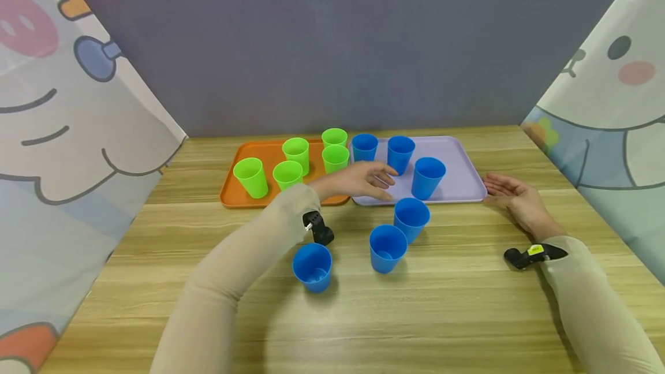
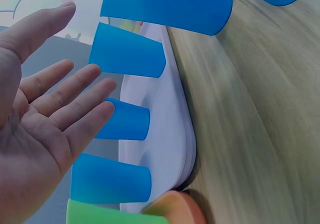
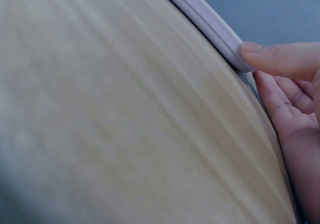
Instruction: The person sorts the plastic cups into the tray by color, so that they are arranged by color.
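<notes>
Seemingly loading blue tumblers (image 1: pixel 429 179) onto the lilac tray (image 1: pixel 459 173), right of centre: 3 on, 3 off around lower centre.
Holding the left hand (image 1: pixel 361 179) spread and empty over the tray; at right, pinching the tray's corner with the right hand (image 1: pixel 514 199). Next, probably needing a grip on 1 tumbler from the wooden table (image 1: pixel 447 310). Left of centre, 5 green tumblers (image 1: pixel 251 179) on an orange tray (image 1: pixel 234 196).

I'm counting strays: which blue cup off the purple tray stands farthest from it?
The lone blue cup at front left, nearest the camera; the other two blue cups off the purple tray stand close together, nearer to it.
</notes>
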{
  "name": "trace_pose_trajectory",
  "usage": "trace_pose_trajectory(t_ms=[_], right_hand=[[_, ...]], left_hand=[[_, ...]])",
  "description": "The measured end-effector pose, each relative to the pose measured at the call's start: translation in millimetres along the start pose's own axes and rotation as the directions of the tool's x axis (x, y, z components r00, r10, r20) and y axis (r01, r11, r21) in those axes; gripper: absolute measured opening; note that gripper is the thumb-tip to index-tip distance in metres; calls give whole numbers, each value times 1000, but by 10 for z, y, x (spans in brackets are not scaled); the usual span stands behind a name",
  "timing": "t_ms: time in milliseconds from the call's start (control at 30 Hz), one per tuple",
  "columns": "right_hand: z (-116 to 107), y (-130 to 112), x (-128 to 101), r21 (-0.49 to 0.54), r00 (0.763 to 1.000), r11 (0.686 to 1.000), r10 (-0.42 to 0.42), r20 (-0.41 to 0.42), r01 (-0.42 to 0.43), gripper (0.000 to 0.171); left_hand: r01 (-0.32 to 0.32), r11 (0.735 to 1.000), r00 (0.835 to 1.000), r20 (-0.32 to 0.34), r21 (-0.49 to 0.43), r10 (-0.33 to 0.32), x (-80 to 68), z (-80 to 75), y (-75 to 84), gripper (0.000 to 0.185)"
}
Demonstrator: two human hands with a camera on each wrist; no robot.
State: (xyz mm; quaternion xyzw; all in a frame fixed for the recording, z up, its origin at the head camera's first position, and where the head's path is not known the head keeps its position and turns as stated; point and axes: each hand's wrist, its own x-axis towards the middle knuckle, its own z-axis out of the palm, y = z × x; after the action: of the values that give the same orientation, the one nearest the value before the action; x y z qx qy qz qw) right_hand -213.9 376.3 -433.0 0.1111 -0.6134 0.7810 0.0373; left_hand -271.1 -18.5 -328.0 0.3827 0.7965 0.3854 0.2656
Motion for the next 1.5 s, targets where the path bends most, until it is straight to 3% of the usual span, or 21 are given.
trace_pose_trajectory(t_ms=[167,367,667,967,1100,1267,1367,1500], right_hand=[[2,-7,-7,-2,1000,1000,10,-10,-10,54],[-4,-8,-5,-13,1000,1000,17,-15,-17,54],[9,16,11,-19,1000,1000,3,-14,-3,54],[19,-2,23,-28,1000,1000,5,-19,-6,53],[16,-5,19,-35,1000,999,10,-19,-11,53],[15,1,20,-31,1000,999,11,-21,-12,53],[20,3,21,-24,1000,1000,3,-17,-4,53],[16,-1,22,-11,1000,1000,3,-8,-3,55]], left_hand=[[3,1000,1000,10,-16,-3,-101,-65,-26,54],[22,998,999,-23,-55,-23,-284,-159,-72,53],[-28,990,998,-57,-136,20,-644,-307,-268,49],[17,981,996,-83,-192,-33,-1016,-363,-447,50],[-20,966,998,-63,-259,4,-1168,-345,-519,50],[-98,935,995,-25,-341,95,-1359,-312,-629,56],[-168,902,983,2,-398,184,-1477,-289,-714,65],[-259,866,950,48,-428,308,-1621,-251,-799,71]])
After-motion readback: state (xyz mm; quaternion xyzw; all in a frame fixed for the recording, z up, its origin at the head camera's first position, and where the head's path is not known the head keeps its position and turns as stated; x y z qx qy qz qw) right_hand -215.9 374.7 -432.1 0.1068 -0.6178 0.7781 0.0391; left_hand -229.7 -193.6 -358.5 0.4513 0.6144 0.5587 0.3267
